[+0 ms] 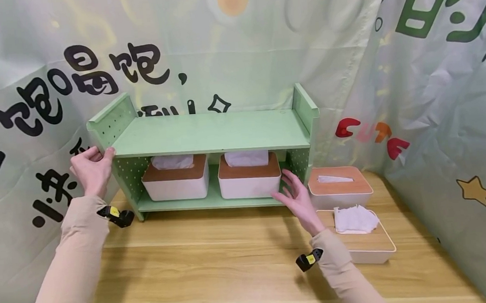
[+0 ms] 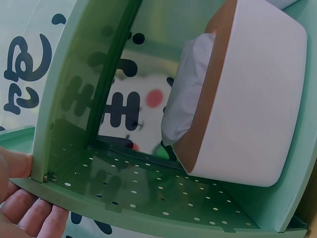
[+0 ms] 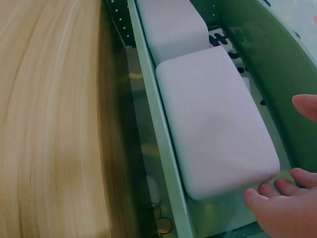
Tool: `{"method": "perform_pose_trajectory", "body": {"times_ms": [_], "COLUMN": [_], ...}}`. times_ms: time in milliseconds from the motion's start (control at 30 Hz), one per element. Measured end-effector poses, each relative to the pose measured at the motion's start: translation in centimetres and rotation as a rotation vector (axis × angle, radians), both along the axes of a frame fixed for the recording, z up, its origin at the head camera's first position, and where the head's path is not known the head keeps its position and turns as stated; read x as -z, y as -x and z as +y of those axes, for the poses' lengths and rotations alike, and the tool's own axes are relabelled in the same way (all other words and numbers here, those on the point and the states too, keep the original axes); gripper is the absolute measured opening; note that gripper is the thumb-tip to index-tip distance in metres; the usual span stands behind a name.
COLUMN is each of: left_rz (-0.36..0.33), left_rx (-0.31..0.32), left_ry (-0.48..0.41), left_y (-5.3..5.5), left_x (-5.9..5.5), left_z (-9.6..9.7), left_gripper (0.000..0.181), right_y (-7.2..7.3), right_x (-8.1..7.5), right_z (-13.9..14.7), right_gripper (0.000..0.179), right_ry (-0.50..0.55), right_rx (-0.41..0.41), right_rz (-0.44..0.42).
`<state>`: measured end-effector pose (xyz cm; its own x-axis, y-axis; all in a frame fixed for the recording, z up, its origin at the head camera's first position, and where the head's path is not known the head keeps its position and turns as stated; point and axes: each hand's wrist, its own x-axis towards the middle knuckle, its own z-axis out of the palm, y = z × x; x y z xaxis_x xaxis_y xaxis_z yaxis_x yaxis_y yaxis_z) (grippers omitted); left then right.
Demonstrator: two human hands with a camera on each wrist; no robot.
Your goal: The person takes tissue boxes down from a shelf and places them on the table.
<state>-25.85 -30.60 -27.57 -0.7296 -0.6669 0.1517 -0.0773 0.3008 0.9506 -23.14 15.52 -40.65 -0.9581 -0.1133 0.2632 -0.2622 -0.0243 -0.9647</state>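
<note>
A green two-tier shelf (image 1: 220, 132) stands at the back of the wooden table. My left hand (image 1: 94, 169) grips its left side at the upper board's front corner; in the left wrist view the thumb and fingers (image 2: 34, 215) lie on either side of the panel edge. Two white tissue boxes with brown lids sit on the lower level, a left one (image 1: 177, 187) and a right one (image 1: 250, 186), tissue sticking out of both. Beside the right box's right end is my right hand (image 1: 295, 197), fingers spread and loosely bent; in the right wrist view its fingertips (image 3: 255, 198) are at the box's lower corner.
Right of the shelf, a tissue box (image 1: 341, 189) with a slotted lid stands on the table (image 1: 209, 268). In front of it is another tissue box (image 1: 368, 244) with tissue bunched on top. Printed cloth (image 1: 236, 66) hangs behind and on both sides.
</note>
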Motion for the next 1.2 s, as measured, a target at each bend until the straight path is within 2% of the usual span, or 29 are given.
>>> {"method": "perform_pose_trajectory", "body": {"times_ms": [367,700,967,1200], "left_rz": [0.026,0.007,0.028,0.023], "left_rx": [0.007,0.01,0.009,0.014], "left_ry": [-0.015,-0.012,-0.015,-0.007], "left_y": [0.0,0.0,-0.2,-0.1], "left_x": [0.0,0.1,0.1,0.0], "left_z": [-0.2,0.0,0.1,0.0], "left_gripper": [0.046,0.05,0.048,0.047], "right_y": [1.9,4.0,5.5,6.6], "right_x": [0.5,1.3,1.5,1.7], "right_z": [-0.6,-1.0,-1.1,-0.9], "right_gripper": [0.08,0.085,0.094,0.099], "right_ry": [0.005,-0.013,-0.031,-0.052], "right_rx": [0.049,0.076,0.07,0.033], "right_rz": [-0.023,-0.014,-0.066,-0.114]}}
